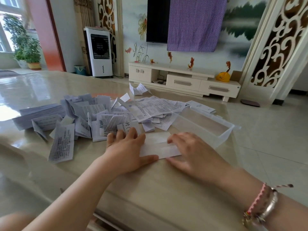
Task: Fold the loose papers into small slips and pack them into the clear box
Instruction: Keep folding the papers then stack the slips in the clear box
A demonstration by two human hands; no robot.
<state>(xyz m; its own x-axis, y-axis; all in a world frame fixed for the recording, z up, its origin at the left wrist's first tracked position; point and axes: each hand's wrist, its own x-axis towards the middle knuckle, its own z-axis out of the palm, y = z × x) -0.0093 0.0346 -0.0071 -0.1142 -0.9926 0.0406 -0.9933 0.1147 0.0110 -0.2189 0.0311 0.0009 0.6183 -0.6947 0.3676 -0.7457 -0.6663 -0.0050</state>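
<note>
A sheet is being creased flat on the table, between the paper heap and the box.

A white sheet is pinned on the table by the left hand, fingers spread flat on its left end, while its folded edge is pressed by the flattened right hand; nothing is gripped. The loose papers are heaped to the far left, and the clear box, apparently without slips inside, is kept just right of the sheet, probably for easy packing.
</note>
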